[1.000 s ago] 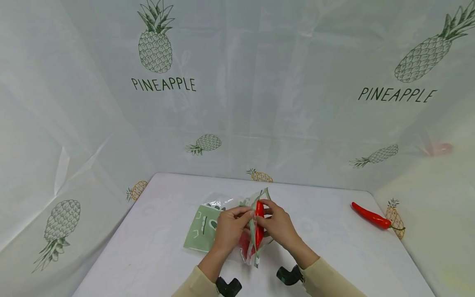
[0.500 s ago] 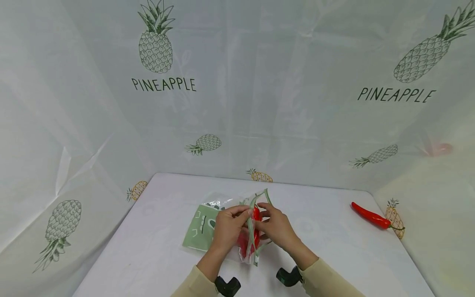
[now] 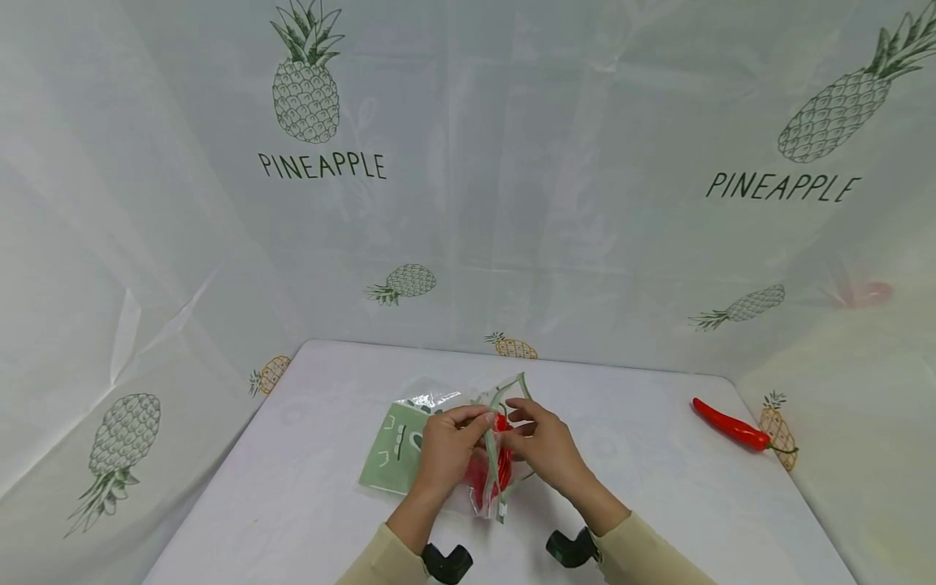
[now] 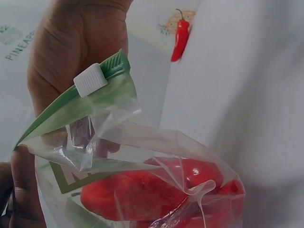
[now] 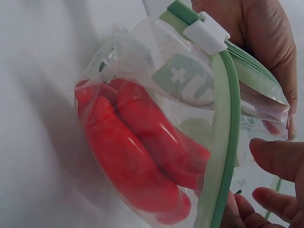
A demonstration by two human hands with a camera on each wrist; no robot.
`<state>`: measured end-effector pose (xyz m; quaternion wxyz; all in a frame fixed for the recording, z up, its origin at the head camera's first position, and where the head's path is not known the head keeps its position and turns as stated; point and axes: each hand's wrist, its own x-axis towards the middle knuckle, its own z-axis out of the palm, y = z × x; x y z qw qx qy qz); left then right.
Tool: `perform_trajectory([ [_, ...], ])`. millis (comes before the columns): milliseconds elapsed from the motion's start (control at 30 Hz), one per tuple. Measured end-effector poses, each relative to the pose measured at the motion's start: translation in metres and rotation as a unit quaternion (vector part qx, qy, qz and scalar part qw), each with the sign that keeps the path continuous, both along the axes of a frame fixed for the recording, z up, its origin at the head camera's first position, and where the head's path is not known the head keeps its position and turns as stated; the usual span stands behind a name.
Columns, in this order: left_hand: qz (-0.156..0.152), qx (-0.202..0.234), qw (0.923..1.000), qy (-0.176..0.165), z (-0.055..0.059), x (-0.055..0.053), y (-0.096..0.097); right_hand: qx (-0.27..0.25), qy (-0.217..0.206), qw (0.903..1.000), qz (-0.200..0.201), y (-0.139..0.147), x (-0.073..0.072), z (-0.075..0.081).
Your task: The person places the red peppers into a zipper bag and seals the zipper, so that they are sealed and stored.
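Observation:
A clear zip bag [image 5: 221,137] with a green rim and white slider [image 5: 206,32] stands mouth-right between the hands in the head view. Red chili peppers [image 5: 130,156] lie inside it, seen through the film. My left hand [image 3: 449,447] pinches the edge of the bag's mouth between thumb and fingertip. At the opening is my right hand [image 3: 544,443], its thumb and index fingertips apart. In the right wrist view, its other fingers [image 5: 242,209] reach behind the green rim, close to a chili stem [image 5: 238,192]; the rim partly hides them.
Another red chili [image 3: 731,424] lies near the right edge of the white table [image 3: 643,487]. The bag's green printed part [image 3: 398,447] extends to the left of the left hand. A pineapple-print sheet [image 3: 556,203] hangs around the back and sides.
The chili at my right fingers has gone down into the bag among the others. My right fingers have spread apart, and the bag's rim has shifted slightly left with my left hand.

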<state>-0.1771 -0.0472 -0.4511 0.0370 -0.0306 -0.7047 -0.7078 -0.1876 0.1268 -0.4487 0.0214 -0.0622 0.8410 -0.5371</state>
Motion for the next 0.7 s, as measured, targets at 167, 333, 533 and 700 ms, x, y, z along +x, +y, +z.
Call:
perform_trajectory([
  [167,0.000,-0.005,1.0000,-0.002,-0.0019,-0.0016,-0.0002,-0.010,0.011,0.9999,-0.002,0.0028,0.0006,-0.0001],
  [333,-0.002,-0.011,0.9999,-0.002,-0.0041,-0.0024,-0.0004,-0.017,0.022,0.9996,-0.002,0.0048,0.0004,-0.0009],
  [533,-0.001,-0.018,0.9998,-0.003,-0.0051,-0.0020,0.0004,-0.013,0.036,0.9992,-0.014,0.0069,0.0018,0.0011],
  [700,0.001,-0.030,0.9995,-0.010,-0.0045,-0.0006,0.0006,-0.002,0.044,0.9987,-0.024,0.0101,0.0028,0.0052],
])
